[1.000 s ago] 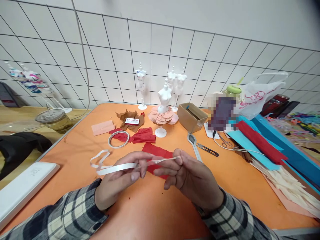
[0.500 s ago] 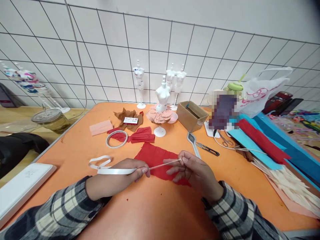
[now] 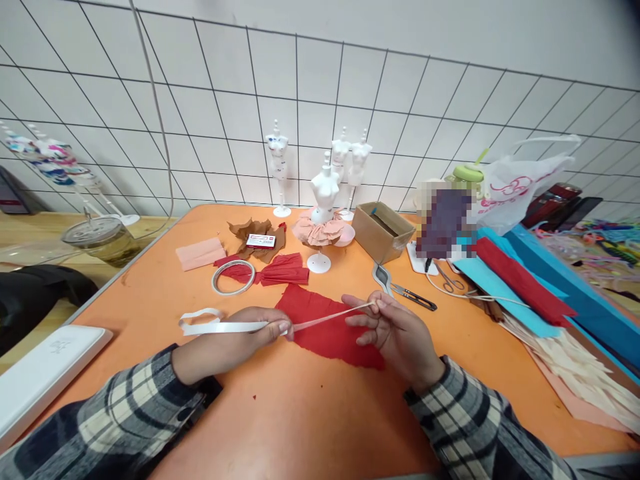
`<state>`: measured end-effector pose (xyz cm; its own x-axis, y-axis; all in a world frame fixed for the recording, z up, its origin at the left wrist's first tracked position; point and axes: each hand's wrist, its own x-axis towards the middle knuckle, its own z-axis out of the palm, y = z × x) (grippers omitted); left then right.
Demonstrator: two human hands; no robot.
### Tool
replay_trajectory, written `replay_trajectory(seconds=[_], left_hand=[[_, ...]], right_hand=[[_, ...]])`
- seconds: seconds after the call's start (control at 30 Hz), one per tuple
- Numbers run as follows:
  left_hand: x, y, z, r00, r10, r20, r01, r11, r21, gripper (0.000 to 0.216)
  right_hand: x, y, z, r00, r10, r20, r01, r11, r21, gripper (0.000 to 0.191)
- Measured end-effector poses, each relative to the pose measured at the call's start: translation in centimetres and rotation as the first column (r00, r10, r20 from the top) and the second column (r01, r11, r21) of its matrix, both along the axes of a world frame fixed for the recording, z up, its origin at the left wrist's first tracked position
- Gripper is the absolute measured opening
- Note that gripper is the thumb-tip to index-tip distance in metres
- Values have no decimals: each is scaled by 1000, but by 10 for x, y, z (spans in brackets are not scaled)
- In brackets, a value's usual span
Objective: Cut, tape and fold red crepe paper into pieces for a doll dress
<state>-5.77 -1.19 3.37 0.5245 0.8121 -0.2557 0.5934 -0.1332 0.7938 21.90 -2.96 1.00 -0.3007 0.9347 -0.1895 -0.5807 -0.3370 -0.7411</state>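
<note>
My left hand (image 3: 250,340) pinches a white strip of double-sided tape (image 3: 225,327), whose loose end curls on the table to the left. A thin, see-through tape film (image 3: 333,315) runs taut from these fingers to my right hand (image 3: 400,333). There the thumb and index finger grip its end, with the other fingers spread. Beneath the film lies a torn-edged piece of red crepe paper (image 3: 325,327). Behind my left hand is a tape roll (image 3: 233,277), partly over a pleated red crepe paper piece (image 3: 285,270).
A small white dress form (image 3: 325,190) wears a pink ruffle, with others behind it. Right of it are a cardboard box (image 3: 384,232), tweezers (image 3: 383,279), thread snips (image 3: 414,297) and scissors (image 3: 453,283). A white case (image 3: 55,373) sits left; coloured paper (image 3: 520,280) is stacked right.
My hands have drawn apart, the right one moving up and right, the left one slightly left. The see-through film between them is longer.
</note>
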Motion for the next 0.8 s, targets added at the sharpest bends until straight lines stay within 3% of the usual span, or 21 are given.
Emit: replay_trajectory(seconds=[0.13, 0.27, 0.4, 0.47, 0.53, 0.6, 0.67, 0.73, 0.8], left_hand=[[5, -6, -5, 993, -71, 100, 75, 996, -46, 47], [11, -8, -4, 993, -107, 50, 104, 993, 54, 47], [11, -5, -4, 995, 8, 100, -14, 998, 56, 46], [8, -3, -7, 982, 112, 152, -116, 993, 19, 49], [3, 0, -11, 962, 180, 203, -176, 984, -38, 54], [-4, 5, -16, 934, 219, 283, -193, 974, -119, 57], [-13, 12, -19, 880, 286, 379, -222, 954, -204, 56], [-22, 20, -17, 810, 367, 457, -271, 926, -263, 53], [-29, 26, -9, 683, 466, 563, -297, 881, -368, 43]], right_hand=[[-1, -2, -2, 996, 45, -79, -46, 999, -11, 19], [-1, -2, -3, 997, 39, -72, -40, 999, -20, 20], [-2, -2, -4, 1000, 7, 11, -7, 1000, -2, 21], [-1, -1, -5, 988, -36, 147, 27, 997, 66, 23], [5, 0, -6, 921, -144, 362, 73, 977, 202, 25], [16, 4, -4, 770, -339, 541, 144, 918, 370, 25], [32, 7, -1, 600, -540, 591, 248, 827, 504, 25], [47, 10, 2, 519, -610, 599, 275, 783, 558, 24], [56, 11, 4, 507, -599, 620, 252, 791, 558, 21]])
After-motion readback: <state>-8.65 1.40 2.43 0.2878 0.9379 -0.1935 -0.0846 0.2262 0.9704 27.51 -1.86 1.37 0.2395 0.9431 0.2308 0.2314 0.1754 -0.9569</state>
